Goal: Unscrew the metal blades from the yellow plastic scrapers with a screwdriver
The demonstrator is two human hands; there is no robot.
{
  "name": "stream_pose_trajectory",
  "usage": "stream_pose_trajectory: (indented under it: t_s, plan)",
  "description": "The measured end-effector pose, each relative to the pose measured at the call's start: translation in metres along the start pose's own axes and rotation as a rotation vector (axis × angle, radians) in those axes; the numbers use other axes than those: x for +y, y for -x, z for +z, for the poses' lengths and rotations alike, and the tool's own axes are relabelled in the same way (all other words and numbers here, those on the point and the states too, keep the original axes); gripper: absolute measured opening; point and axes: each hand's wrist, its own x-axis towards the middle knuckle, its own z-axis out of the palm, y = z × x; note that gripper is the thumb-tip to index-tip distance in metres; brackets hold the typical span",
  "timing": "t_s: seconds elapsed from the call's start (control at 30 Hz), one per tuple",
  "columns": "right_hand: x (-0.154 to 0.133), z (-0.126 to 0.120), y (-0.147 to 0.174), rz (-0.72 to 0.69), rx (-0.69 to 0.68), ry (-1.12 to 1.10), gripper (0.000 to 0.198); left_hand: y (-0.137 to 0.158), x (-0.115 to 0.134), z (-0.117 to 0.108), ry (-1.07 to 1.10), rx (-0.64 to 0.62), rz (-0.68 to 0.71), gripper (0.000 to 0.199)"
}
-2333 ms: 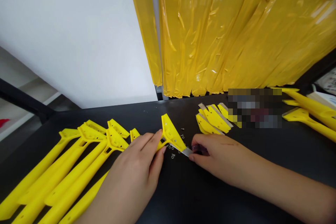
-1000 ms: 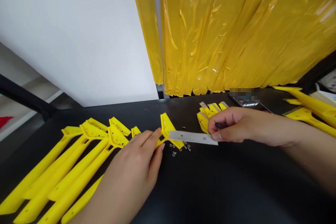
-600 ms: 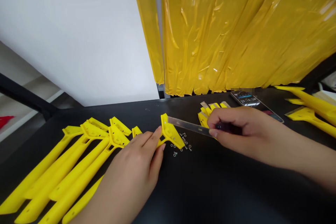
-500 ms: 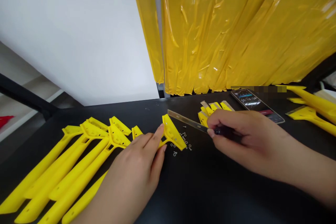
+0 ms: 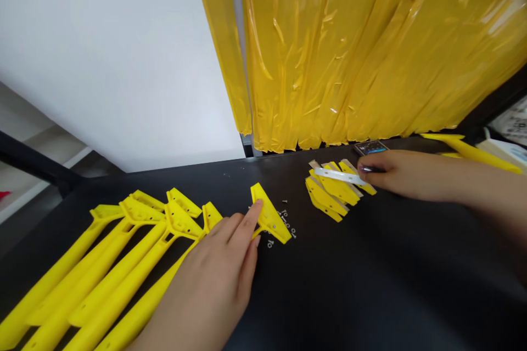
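My left hand (image 5: 214, 266) is closed around a yellow scraper handle (image 5: 272, 219), its index finger pressed on the flared head; the grip runs hidden beneath the palm. In my right hand (image 5: 395, 173) is a dark-handled tool (image 5: 373, 169). A thin, shiny metal strip with holes (image 5: 340, 176) extends from the tool's end, over a pile of yellow plates (image 5: 325, 200) and grey strips. I cannot tell how strip and tool are joined. Small loose screws (image 5: 284, 222) lie beside and partly behind the scraper head.
Several more yellow scraper handles (image 5: 135, 230) lie side by side at the left. A phone (image 5: 370, 147) is partly hidden behind my right hand, with more yellow scrapers (image 5: 481, 151) at the far right. Yellow plastic-wrapped material (image 5: 329, 66) and a white panel (image 5: 123, 66) rise behind the black table (image 5: 329, 285).
My right hand has moved right and away from me, carrying the tool and metal strip from beside the scraper head to over the plates. My left hand keeps its hold.
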Motion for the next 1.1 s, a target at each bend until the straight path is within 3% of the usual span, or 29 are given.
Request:
stream_pose_trajectory:
  t_s: [0.17,0.27,0.43,0.53,0.6,0.93,1.1]
  plan:
    - [-0.014,0.007,-0.004,0.131,0.164,0.101,0.031,0.003,0.0,0.002,0.006,0.033,0.019,0.049]
    - [-0.04,0.018,0.002,0.075,0.236,0.099,0.035,0.005,0.001,0.002,0.044,0.023,0.013,0.053]
    - [-0.089,0.041,0.028,-0.247,0.186,0.007,0.03,0.003,0.003,0.001,0.09,0.003,-0.002,0.057]
    - [-0.105,0.049,0.043,-0.549,0.107,-0.096,0.035,0.002,0.002,0.003,0.105,-0.002,0.002,0.059]
    - [-0.109,0.051,0.049,-0.642,0.064,-0.091,0.041,0.001,0.001,0.003,0.111,0.0,0.0,0.059]
    - [-0.107,0.066,0.04,-0.684,0.078,0.042,0.058,0.002,-0.004,0.005,0.127,0.021,-0.057,0.056]
    - [-0.108,0.068,0.04,-0.679,0.083,-0.041,0.056,0.003,-0.006,0.007,0.13,0.012,-0.082,0.055]
